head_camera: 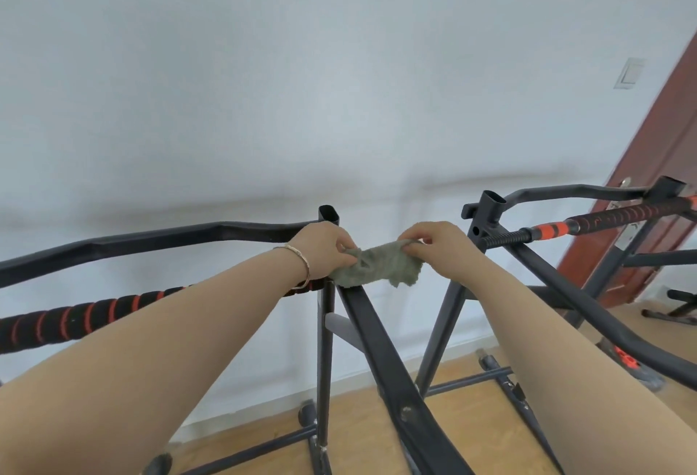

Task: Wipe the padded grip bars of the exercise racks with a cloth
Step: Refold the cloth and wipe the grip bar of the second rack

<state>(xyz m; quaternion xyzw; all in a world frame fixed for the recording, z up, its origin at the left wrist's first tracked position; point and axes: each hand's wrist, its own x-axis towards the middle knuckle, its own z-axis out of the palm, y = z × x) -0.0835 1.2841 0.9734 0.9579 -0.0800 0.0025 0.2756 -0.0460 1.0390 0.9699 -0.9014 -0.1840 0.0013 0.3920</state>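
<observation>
Cloth (377,267): we are holding it stretched between both hands, in the gap between the two racks.
We are pinching one end with the left hand (324,244) and the other with the right hand (433,244), fingers curled on it, just above a sloping frame tube (362,308). Neither the left padded bar (94,314) nor the right padded bar (622,216) is being wiped; we are judging wiping remains, though cleanliness is unreadable.

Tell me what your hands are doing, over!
Both pinching the cloth: left hand, right hand. Cloth spread between them, beside the end of the padded bar. Nothing in the way.
</observation>
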